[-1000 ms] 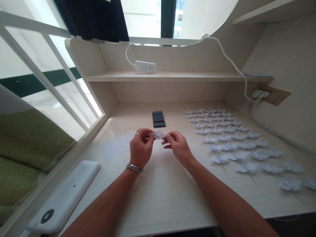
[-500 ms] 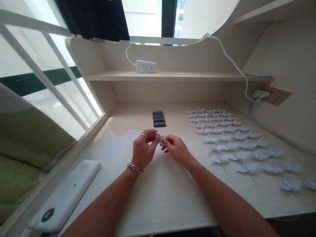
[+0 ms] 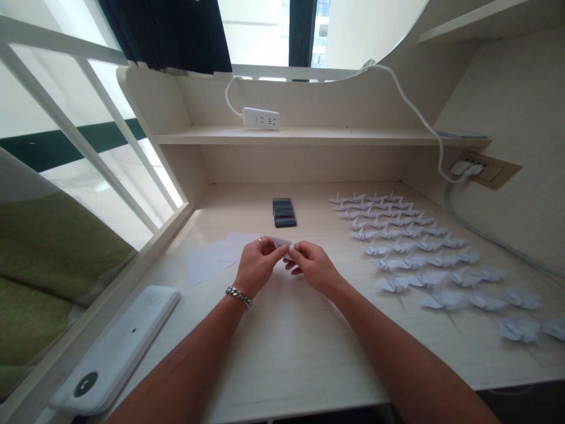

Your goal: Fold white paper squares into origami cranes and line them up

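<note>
My left hand (image 3: pixel 256 266) and my right hand (image 3: pixel 311 266) meet over the middle of the pale wooden desk (image 3: pixel 282 347). Both pinch a small folded white paper piece (image 3: pixel 282 242) between thumb and fingertips; most of it is hidden by the fingers. A ring is on my left hand and a chain bracelet on that wrist. Loose white paper sheets (image 3: pixel 210 257) lie flat just left of my left hand. Several finished paper cranes (image 3: pixel 415 259) stand in rows to the right.
A dark phone (image 3: pixel 283 213) lies behind my hands. A white flat device (image 3: pixel 115 348) rests on the left ledge. On the shelf sits a power strip (image 3: pixel 261 118), its cable running to a wall socket (image 3: pixel 479 167) at the right.
My hands have drawn closer together and dropped slightly toward the desk. The paper piece, spread out between them a second ago, is now mostly covered by the fingertips.
</note>
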`<state>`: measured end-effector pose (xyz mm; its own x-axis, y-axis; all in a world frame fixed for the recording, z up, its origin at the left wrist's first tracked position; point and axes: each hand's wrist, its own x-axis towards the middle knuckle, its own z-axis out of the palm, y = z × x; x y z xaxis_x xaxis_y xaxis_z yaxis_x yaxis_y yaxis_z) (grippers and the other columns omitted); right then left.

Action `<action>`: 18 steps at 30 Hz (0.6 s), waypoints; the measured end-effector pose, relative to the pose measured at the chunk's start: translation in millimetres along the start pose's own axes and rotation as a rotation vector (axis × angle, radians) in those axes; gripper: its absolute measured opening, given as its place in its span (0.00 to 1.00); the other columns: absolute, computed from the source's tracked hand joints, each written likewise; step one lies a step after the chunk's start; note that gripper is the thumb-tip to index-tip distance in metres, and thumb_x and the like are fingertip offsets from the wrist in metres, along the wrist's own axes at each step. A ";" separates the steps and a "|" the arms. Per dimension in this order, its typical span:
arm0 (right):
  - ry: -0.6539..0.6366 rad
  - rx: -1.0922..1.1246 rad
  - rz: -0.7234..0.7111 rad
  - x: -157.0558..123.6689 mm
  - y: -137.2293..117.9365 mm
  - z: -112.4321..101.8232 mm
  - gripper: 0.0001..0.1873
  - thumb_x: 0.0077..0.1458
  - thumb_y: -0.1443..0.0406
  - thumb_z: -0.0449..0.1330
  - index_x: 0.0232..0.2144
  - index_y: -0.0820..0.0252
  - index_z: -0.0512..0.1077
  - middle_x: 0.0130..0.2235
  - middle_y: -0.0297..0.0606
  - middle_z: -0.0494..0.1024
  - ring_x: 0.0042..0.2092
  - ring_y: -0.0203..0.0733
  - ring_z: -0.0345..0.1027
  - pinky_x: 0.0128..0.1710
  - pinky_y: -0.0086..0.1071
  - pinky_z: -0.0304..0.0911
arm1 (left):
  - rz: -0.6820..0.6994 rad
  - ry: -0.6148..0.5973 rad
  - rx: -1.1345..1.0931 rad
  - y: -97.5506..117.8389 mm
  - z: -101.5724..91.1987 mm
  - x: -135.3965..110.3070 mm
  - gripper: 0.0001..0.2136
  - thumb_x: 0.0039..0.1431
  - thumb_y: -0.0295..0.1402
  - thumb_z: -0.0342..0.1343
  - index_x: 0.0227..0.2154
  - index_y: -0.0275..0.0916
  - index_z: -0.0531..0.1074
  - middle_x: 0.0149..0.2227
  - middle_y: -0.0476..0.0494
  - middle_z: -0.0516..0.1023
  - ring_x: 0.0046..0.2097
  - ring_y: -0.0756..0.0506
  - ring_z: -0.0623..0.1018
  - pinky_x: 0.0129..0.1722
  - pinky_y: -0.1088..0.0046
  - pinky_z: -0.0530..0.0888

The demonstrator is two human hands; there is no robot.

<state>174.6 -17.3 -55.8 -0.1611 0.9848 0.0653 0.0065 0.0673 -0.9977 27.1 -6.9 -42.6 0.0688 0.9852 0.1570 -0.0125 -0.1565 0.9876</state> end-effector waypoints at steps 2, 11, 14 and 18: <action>-0.005 -0.007 0.005 0.2 0.2 -0.2 0.12 0.55 0.57 0.58 0.28 0.61 0.69 0.29 0.37 0.77 0.30 0.35 0.72 0.27 0.28 0.68 | -0.005 -0.018 0.062 -1.9 0.0 -0.1 0.10 0.48 0.38 0.64 0.25 0.35 0.74 0.24 0.44 0.78 0.29 0.46 0.78 0.32 0.69 0.76; -0.037 -0.107 0.013 0.7 1.1 -2.5 0.12 0.58 0.59 0.55 0.28 0.61 0.68 0.28 0.36 0.76 0.28 0.34 0.71 0.27 0.27 0.67 | -0.107 0.050 0.003 3.7 0.8 -0.2 0.11 0.45 0.36 0.66 0.19 0.35 0.72 0.20 0.50 0.73 0.25 0.52 0.73 0.29 0.75 0.73; -0.018 -0.187 -0.015 0.1 1.5 -3.8 0.12 0.58 0.58 0.55 0.28 0.60 0.68 0.27 0.36 0.77 0.28 0.36 0.71 0.27 0.29 0.67 | -0.119 0.048 -0.022 4.6 1.2 -0.6 0.12 0.44 0.36 0.66 0.19 0.35 0.72 0.20 0.50 0.74 0.25 0.52 0.73 0.29 0.76 0.72; 0.016 -0.344 -0.068 -0.7 3.1 -5.8 0.14 0.58 0.56 0.55 0.27 0.59 0.69 0.27 0.36 0.78 0.28 0.37 0.71 0.28 0.29 0.65 | -0.134 0.044 -0.040 5.0 1.2 -0.9 0.11 0.44 0.37 0.66 0.22 0.34 0.75 0.23 0.48 0.76 0.26 0.51 0.74 0.29 0.76 0.72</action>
<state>180.5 -16.9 -58.8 -0.1576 0.9783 0.1344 0.3284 0.1803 -0.9272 28.2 -8.7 -37.8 0.0283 0.9993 0.0229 -0.0461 -0.0215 0.9987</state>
